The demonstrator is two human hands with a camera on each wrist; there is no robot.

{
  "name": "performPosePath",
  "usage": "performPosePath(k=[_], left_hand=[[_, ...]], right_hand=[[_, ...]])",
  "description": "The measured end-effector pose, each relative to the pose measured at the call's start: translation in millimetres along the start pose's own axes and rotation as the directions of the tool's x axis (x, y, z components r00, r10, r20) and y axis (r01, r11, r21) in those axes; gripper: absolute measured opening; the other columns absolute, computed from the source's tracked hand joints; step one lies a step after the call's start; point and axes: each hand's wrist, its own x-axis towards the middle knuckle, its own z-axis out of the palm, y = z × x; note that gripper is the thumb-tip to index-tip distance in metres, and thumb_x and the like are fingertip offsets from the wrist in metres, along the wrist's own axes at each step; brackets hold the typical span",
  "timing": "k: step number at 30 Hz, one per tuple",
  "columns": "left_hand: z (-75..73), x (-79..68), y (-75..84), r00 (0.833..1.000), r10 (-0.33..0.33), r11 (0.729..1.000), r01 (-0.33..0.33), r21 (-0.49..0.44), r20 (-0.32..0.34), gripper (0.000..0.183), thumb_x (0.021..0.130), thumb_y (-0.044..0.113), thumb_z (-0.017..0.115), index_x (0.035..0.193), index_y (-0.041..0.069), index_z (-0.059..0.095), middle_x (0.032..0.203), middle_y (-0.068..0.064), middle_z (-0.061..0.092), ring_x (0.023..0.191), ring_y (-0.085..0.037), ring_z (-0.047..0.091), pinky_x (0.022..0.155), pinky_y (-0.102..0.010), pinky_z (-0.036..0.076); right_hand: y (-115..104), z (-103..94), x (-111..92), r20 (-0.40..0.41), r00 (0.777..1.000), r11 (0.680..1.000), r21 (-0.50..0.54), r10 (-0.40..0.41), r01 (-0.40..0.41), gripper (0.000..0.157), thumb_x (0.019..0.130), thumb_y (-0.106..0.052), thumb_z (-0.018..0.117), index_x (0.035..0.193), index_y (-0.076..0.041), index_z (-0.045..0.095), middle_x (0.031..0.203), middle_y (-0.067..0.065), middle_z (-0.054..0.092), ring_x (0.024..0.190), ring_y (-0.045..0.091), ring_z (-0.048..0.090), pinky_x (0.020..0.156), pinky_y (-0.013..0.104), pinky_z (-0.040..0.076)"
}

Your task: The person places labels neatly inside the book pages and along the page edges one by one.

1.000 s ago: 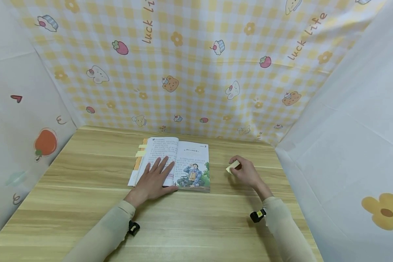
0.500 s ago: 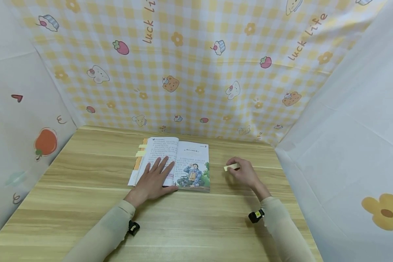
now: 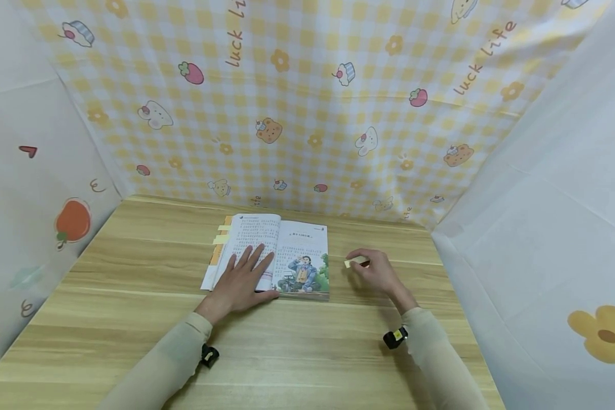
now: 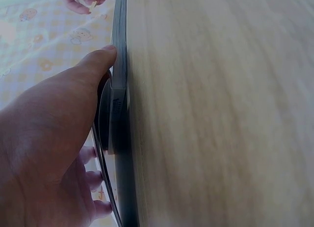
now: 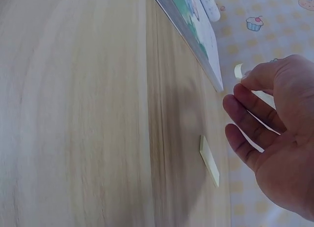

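Observation:
An open book point(image 3: 302, 239) lies on the wooden table, printed text on its left page and a drawing of a person on the right one. My left hand point(image 3: 241, 285) rests on the left page with its fingers spread; in the left wrist view its thumb point(image 4: 100, 60) lies along the book's lower edge. Right of the book, my right hand point(image 3: 379, 272) pinches a small pale yellow sticky note point(image 3: 348, 263) between thumb and fingertips. The note point(image 5: 238, 70) stays apart from the book. Below that hand, a thin sticky note pad point(image 5: 209, 161) lies on the table.
Several pale yellow tabs point(image 3: 220, 239) stick out from the book's left side. Behind the wooden table point(image 3: 297, 353) hangs a yellow checked cloth point(image 3: 307, 102), with pale cloth walls point(image 3: 558, 228) at both sides.
My right hand has moved a little left, closer to the book, with the sticky note in its fingers. The note has turned. My left hand stays on the page.

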Motion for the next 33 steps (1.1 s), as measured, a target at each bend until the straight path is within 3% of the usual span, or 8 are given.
performPosePath(k=[6, 15, 33], left_hand=[[-0.2, -0.2, -0.2, 1.000, -0.003, 1.000, 0.003, -0.004, 0.004, 0.100, 0.104, 0.067, 0.072, 0.180, 0.016, 0.032, 0.190, -0.020, 0.020, 0.176, -0.050, 0.019, 0.136, -0.081, 0.019], [0.1, -0.1, -0.3, 1.000, -0.002, 1.000, 0.002, -0.006, 0.004, 0.101, 0.104, 0.068, 0.072, 0.181, 0.017, 0.031, 0.190, -0.020, 0.019, 0.176, -0.051, 0.019, 0.136, -0.082, 0.019], [1.2, -0.2, -1.2, 1.000, -0.007, 1.000, 0.007, -0.012, 0.007, 0.101, 0.104, 0.068, 0.071, 0.181, 0.017, 0.030, 0.190, -0.019, 0.018, 0.176, -0.050, 0.017, 0.136, -0.081, 0.018]], right_hand=[[-3, 4.0, 1, 0.037, 0.998, 0.999, 0.010, 0.046, -0.047, 0.019, 0.106, -0.010, 0.077, 0.124, -0.006, 0.084, 0.135, 0.020, 0.082, 0.101, 0.030, 0.084, 0.082, 0.034, 0.069], [-11, 9.1, 3, 0.069, 0.992, 0.993, 0.037, 0.105, -0.108, 0.026, 0.103, -0.009, 0.081, 0.129, -0.005, 0.082, 0.141, 0.021, 0.079, 0.115, 0.038, 0.084, 0.091, 0.040, 0.071], [-14, 24.8, 17, 0.061, 0.995, 0.995, 0.064, 0.076, -0.080, 0.024, 0.105, -0.009, 0.080, 0.129, -0.004, 0.081, 0.138, 0.019, 0.078, 0.122, 0.037, 0.081, 0.101, 0.039, 0.069]])
